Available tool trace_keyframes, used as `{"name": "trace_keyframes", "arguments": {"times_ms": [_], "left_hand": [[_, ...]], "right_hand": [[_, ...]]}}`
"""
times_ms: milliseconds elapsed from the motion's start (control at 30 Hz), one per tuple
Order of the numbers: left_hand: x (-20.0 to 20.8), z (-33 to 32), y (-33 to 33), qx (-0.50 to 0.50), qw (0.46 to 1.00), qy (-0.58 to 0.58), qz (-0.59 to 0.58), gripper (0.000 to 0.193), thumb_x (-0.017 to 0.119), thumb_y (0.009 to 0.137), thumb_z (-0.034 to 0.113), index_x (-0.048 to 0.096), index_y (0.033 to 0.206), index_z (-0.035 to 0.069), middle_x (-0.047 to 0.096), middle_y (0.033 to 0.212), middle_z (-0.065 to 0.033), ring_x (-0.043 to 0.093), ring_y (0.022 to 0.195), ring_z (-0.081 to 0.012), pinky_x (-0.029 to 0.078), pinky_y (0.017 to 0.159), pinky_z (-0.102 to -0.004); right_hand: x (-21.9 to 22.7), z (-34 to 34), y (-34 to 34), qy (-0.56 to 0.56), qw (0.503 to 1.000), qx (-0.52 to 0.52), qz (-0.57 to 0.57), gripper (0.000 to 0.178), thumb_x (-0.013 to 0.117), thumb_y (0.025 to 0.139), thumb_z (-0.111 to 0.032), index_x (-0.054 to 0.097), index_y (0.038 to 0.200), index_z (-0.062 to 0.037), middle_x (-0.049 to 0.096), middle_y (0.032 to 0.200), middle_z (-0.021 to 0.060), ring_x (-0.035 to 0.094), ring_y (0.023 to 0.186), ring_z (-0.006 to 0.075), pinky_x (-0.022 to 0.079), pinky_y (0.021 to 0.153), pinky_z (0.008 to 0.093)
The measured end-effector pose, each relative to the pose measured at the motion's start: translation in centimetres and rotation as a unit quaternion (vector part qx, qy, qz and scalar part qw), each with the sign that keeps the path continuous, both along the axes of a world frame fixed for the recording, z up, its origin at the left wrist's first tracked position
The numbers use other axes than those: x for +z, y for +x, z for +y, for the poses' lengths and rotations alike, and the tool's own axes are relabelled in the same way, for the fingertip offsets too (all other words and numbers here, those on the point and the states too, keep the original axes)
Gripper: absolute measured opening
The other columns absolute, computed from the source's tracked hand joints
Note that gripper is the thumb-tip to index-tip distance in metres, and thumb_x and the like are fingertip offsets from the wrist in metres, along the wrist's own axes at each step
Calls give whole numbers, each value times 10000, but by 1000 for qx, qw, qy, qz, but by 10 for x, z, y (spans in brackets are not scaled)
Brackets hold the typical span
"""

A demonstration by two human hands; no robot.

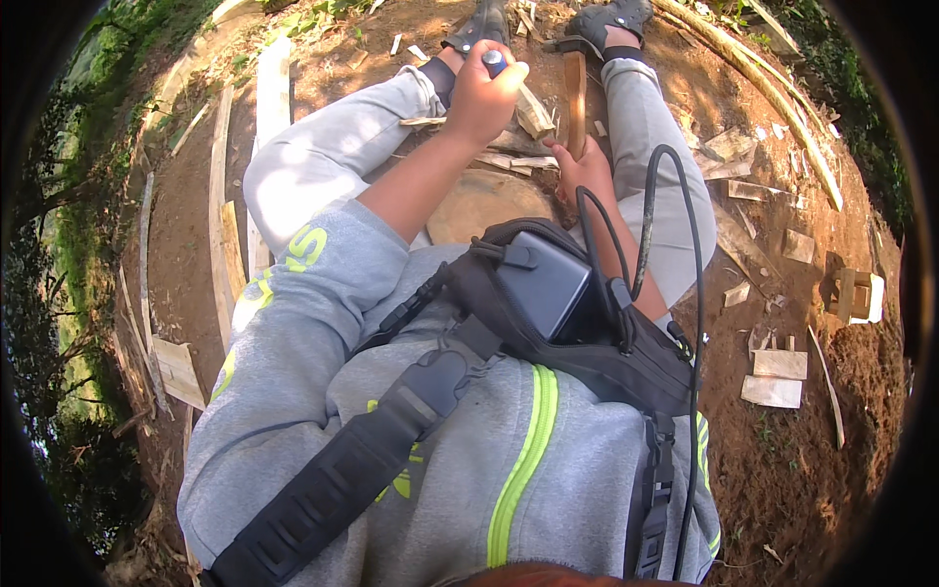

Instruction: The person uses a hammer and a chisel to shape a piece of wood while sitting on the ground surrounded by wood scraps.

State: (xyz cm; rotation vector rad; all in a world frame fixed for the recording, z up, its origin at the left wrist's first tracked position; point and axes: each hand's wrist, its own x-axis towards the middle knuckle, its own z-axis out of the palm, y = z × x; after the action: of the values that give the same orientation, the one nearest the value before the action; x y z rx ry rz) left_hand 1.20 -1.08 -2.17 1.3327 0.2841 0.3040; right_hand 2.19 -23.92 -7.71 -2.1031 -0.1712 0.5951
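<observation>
My left hand (486, 95) is closed round a tool with a blue handle (494, 63), whose round metal end points up. The tool's working end is hidden below the fist. My right hand (584, 166) grips the lower end of a hammer's wooden handle (575, 103). Its dark head lies at the far end, close to my right shoe, and is hard to tell apart from it. Between the two hands a squared piece of pale wood (534, 113) slants toward me. Wood scraps (514, 162) lie just below it, beyond a round, flat-topped brown block (479, 205).
Both legs are stretched out on bare soil around the work. Long boards (219, 205) lie on the left, and a pole (773, 88) curves along the far right. Cut blocks (780, 365) and offcuts are scattered on the right. A black waist bag (606, 357) with looping cables (704, 264) sits at my lap.
</observation>
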Motion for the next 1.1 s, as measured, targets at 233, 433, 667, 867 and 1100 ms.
{"name": "trace_keyframes", "arguments": {"times_ms": [233,433,667,867,1100], "left_hand": [[5,10,-7,-4,998,64,-20,283,592,1016,76,420,1239,60,705,1127,-96,646,1042,-169,515,956,-335],[21,5,-20,10,989,136,52,306,599,1040,103,395,1248,10,766,1165,-100,685,1001,-168,540,918,-332],[21,11,-22,40,980,190,47,332,626,1048,132,395,1250,3,780,1134,-100,692,976,-165,537,914,-318],[8,6,-20,34,979,195,50,315,628,1048,133,399,1231,18,782,1144,-106,688,967,-160,532,898,-311],[7,13,-27,40,982,176,51,310,670,1014,130,437,1202,50,673,997,-70,627,836,-128,519,744,-310]], "right_hand": [[-16,-2,7,68,997,-33,-10,250,631,1060,-130,540,1218,41,752,1217,143,544,485,105,458,430,286],[13,7,1,106,990,-65,67,306,628,1057,-130,560,1283,66,740,1104,116,552,498,103,467,435,285],[-32,3,14,71,995,-4,-65,311,614,1065,-144,585,1314,40,731,1094,105,548,502,102,468,461,294],[-40,-9,11,7,997,41,-70,342,619,1070,-150,591,1364,23,743,1153,112,618,603,121,515,561,308],[-30,7,8,0,999,26,-29,361,661,1031,-235,638,1308,-4,718,1229,241,695,1139,352,520,988,454]]}}
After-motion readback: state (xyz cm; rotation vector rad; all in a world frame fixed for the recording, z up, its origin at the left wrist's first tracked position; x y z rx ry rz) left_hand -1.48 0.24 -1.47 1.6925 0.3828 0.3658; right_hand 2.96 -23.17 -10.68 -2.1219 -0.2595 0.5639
